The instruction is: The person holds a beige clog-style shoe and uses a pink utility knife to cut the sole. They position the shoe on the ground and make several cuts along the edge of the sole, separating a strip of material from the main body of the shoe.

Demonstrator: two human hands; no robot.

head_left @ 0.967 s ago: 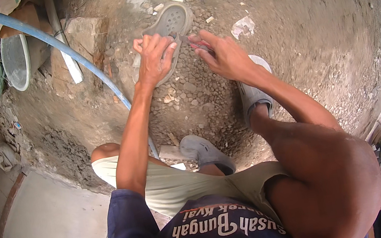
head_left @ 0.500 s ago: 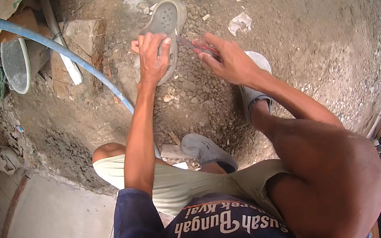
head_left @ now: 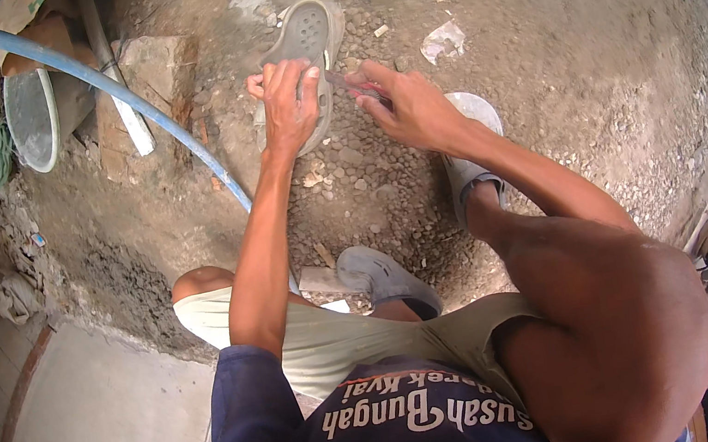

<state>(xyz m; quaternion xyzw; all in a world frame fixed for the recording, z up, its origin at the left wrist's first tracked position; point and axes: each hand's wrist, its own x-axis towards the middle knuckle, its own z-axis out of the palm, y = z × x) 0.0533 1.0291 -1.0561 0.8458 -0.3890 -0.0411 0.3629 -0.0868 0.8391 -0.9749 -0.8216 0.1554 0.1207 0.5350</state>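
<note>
A dusty grey rubber clog lies on the gravel ahead of me, a cluster of round marks at its far end. My left hand is closed on its middle, thumb toward the right edge and fingers over the left side. From the right, my right hand grips a slim red-handled tool. Its thin dark shaft points at the clog's right edge, close to my left thumb. The tip is too small to tell whether it touches or enters the clog. My fingers hide part of the clog's middle and of the handle.
A blue hose curves down the left side past a stone block and a pale bucket. My feet wear grey clogs on the gravel. Paper scraps lie beyond my right hand; a concrete slab is lower left.
My right hand has shifted slightly left with the red-handled tool, nearer the clog. My left hand keeps its hold, and the clog has barely moved.
</note>
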